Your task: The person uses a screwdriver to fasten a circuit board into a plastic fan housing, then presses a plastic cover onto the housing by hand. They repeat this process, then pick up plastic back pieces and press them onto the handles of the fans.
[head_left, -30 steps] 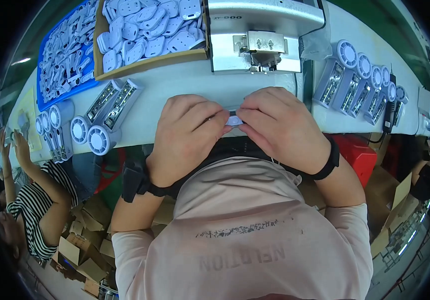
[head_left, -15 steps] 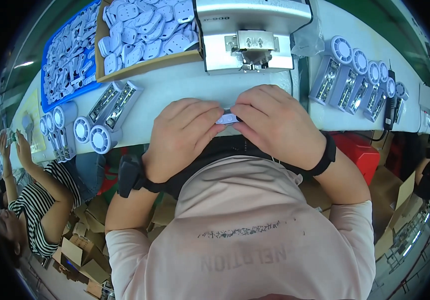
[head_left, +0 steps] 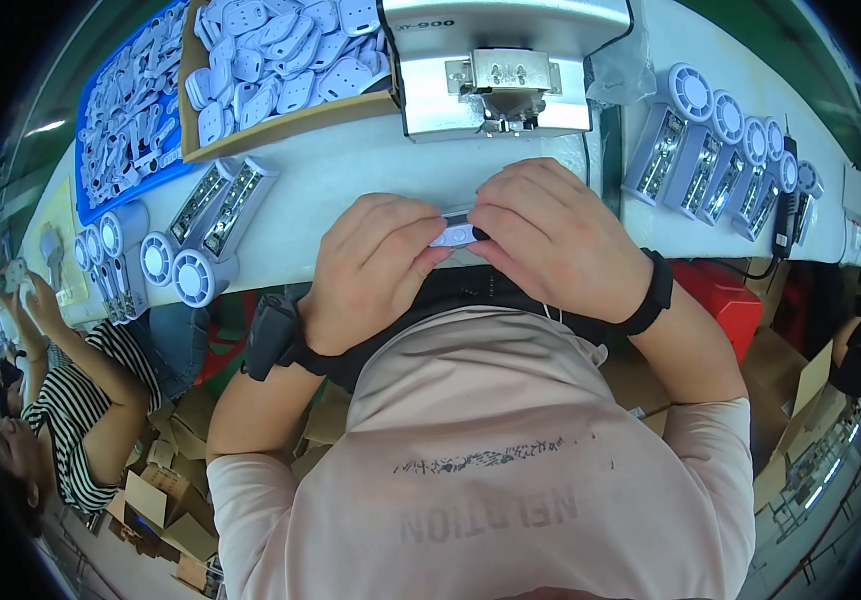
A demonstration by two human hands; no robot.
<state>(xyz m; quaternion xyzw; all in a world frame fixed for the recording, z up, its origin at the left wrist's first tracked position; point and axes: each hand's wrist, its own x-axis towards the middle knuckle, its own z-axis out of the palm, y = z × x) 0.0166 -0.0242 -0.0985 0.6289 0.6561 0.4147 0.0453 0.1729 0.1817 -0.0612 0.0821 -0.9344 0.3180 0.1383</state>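
Observation:
A small pale lavender plastic housing (head_left: 454, 236) is held level between my two hands, close to the front edge of the table. My left hand (head_left: 373, 265) is closed on its left end, fingertips on top and thumb below. The right end is pinched by my right hand (head_left: 558, 240), where a small black part shows by the fingertips. My fingers cover both ends, so the housing's full shape is hidden. Straight ahead stands a silver machine (head_left: 511, 90) with a metal fixture on its front.
A cardboard box (head_left: 291, 120) of pale plastic covers and a blue tray (head_left: 91, 207) of small parts stand back left. Handheld fan bodies (head_left: 201, 275) lie at left, with more fan bodies (head_left: 691, 95) and a black electric screwdriver (head_left: 784, 215) at right. A co-worker (head_left: 91, 400) works at far left.
My hands stay on the housing with only slight finger shifts. The whole view has shifted a little. The co-worker's raised hands at far left have moved slightly.

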